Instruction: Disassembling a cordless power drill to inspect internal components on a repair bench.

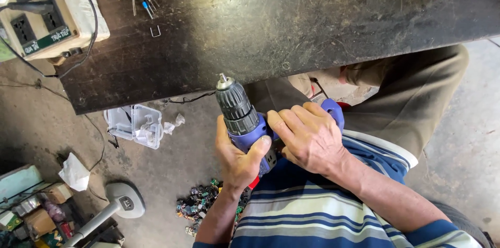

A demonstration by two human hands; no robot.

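Gripping the cordless drill (245,120) with both hands.
I clenched my left hand (239,157) below the chuck; right hand (310,136) grasped the body, kept steady.

Just one cam here, head-mounted, pointing pretty much straight down over the wearer's chest and lap. It's close in: the left hand (237,157) and right hand (307,138) sit near the middle of the frame w/ the blue drill (245,118) between them, striped shirt filling the bottom right. Top half is the dark bench (291,19) seen from above, its near edge running diagonally across. Bottom left looks past that edge down to the concrete floor (172,175). No 2nd view, so no overlap.
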